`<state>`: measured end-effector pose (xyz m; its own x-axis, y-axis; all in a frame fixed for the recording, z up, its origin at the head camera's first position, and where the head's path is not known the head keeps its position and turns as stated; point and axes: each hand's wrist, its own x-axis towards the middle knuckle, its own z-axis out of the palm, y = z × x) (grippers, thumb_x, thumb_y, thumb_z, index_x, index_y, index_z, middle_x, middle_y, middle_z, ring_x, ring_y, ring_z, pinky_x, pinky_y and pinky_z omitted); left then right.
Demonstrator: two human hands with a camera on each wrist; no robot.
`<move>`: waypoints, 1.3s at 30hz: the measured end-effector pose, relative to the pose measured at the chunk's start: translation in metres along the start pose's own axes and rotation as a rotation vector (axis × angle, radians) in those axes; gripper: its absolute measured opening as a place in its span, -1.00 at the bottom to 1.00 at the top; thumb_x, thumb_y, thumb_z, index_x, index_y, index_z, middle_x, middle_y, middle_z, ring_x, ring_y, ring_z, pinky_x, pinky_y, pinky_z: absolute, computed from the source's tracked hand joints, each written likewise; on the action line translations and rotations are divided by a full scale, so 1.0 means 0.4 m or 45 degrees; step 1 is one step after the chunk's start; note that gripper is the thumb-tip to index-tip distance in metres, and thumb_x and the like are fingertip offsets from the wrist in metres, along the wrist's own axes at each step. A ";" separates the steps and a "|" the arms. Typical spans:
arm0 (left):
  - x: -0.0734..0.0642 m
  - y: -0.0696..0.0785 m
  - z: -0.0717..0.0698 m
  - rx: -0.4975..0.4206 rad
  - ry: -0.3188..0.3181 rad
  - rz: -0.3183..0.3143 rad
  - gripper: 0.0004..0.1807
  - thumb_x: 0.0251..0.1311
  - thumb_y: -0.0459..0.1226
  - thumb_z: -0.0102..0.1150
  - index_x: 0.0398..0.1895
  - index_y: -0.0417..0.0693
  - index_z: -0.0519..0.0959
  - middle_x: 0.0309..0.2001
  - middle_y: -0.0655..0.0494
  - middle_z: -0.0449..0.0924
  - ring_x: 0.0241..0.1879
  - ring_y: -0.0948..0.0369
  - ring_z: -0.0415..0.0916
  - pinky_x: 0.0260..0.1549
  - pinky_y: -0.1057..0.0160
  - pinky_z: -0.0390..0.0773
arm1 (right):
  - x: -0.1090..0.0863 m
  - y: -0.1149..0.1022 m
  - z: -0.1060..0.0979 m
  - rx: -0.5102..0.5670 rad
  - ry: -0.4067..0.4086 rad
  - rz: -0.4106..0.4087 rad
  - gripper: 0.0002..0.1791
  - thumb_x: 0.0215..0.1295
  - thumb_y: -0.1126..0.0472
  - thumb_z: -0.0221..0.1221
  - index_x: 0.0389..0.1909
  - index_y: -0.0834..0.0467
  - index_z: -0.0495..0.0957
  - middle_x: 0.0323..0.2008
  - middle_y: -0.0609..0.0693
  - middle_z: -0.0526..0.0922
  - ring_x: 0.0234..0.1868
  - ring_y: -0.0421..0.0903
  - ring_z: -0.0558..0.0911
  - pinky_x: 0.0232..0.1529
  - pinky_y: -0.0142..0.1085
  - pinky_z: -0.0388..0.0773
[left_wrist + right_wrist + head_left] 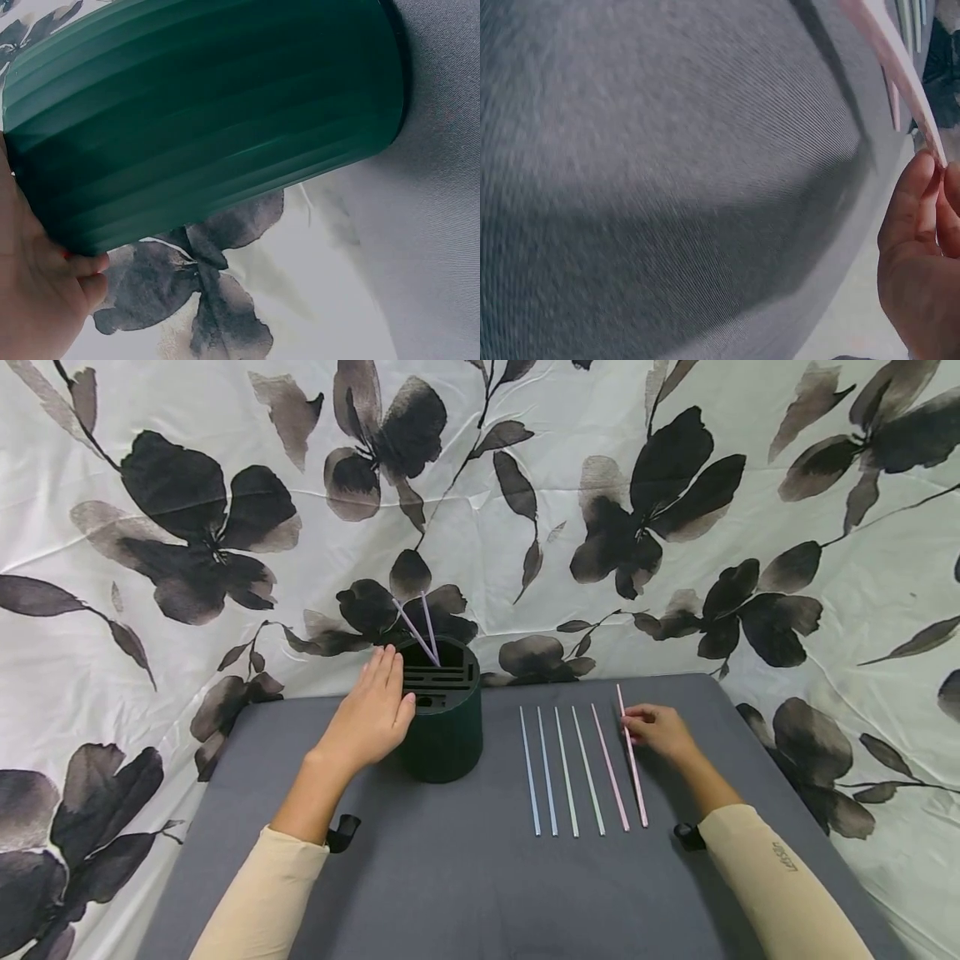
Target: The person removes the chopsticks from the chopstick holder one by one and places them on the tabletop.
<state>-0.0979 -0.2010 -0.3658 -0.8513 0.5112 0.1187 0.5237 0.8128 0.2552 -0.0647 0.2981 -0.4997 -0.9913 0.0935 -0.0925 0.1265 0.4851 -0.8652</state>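
My right hand (660,731) pinches a thin pink straw (636,781) near its far end, between thumb and fingertips. In the right wrist view the straw (900,60) slants up from the fingertips, over its shadow on the cloth. To its left, several straws lie side by side: blue straws (530,777), green straws (567,777) and another pink straw (612,772). My left hand (371,706) rests with straight fingers against the upper left side of a dark green ribbed holder (442,747). Two purple straws (415,631) lean in the holder's rear opening.
The holder's top has long slots (438,677) and a smaller front compartment. A grey cloth-covered table (480,885) lies beneath everything. Behind it hangs a white floral fabric (525,585). Each wrist bears a small black camera mount (343,833).
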 end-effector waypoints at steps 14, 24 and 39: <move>0.005 -0.001 -0.002 0.004 -0.014 -0.003 -0.23 0.59 -0.02 -0.36 0.63 -0.37 -0.09 0.67 -0.25 -0.22 0.68 -0.10 -0.32 0.62 -0.13 -0.15 | 0.018 0.015 0.012 0.018 -0.075 0.196 -0.58 0.47 0.30 0.22 0.19 0.53 0.49 -0.20 0.19 0.70 -0.37 -0.26 0.65 -0.36 -0.36 0.74; 0.003 -0.001 0.000 0.006 -0.004 -0.009 -0.23 0.59 -0.03 -0.34 0.63 -0.37 -0.07 0.67 -0.26 -0.18 0.67 -0.12 -0.28 0.62 -0.12 -0.14 | 0.029 0.017 0.017 -0.030 -0.066 0.264 -0.60 0.43 0.31 0.25 0.14 0.52 0.53 -0.28 0.08 0.73 -0.39 -0.26 0.66 -0.37 -0.37 0.73; 0.003 0.002 0.000 0.005 0.008 -0.018 -0.24 0.58 -0.03 -0.33 0.63 -0.36 -0.05 0.67 -0.25 -0.16 0.67 -0.12 -0.26 0.62 -0.12 -0.11 | 0.031 0.006 0.036 -0.198 -0.020 0.233 -0.68 0.39 0.30 0.27 0.01 0.48 0.61 -0.32 0.14 0.77 -0.41 -0.21 0.70 -0.39 -0.33 0.74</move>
<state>-0.0986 -0.1997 -0.3652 -0.8589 0.4976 0.1211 0.5114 0.8212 0.2532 -0.0772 0.2878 -0.5102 -0.9516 0.1796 -0.2494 0.3071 0.5892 -0.7473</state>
